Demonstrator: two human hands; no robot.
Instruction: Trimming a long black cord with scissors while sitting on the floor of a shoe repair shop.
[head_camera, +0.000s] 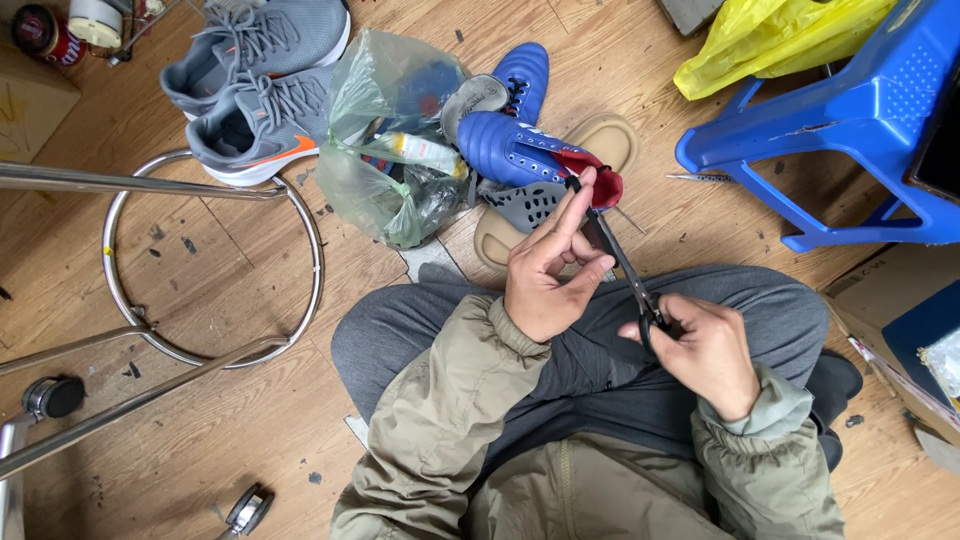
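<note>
- the blue shoe (505, 148) with the red inside sits on the wood floor (220, 250), just past the person's knees, near the middle of the scene.
- the left hand (548, 270) pinches something thin and dark at the red edge of the shoe, with the fingers close together.
- the right hand (705, 350) is wrapped round the handles of the black scissors (620, 262). the blades point up at the spot the left hand holds.
- i think the cutting is only at its start. the blades sit right by the pinched bit, and no cut-off piece shows anywhere.
- i cannot tell if the blades are apart or closed. they look like one dark line.
- the pinched thing is too small to name. it may be a thread or a lace end.
- a second blue shoe (522, 72) lies just behind the first, partly hidden.
- a tan sandal (590, 140) lies under the shoes, mostly covered.
- a see-through bag (385, 140) to the left is full of things that are hard to make out.
- two grey sneakers (260, 90) lie far left, one cut off at the top.
- a blue plastic chair (860, 120) and a yellow bag (770, 45) are far right, both cut off.
</note>
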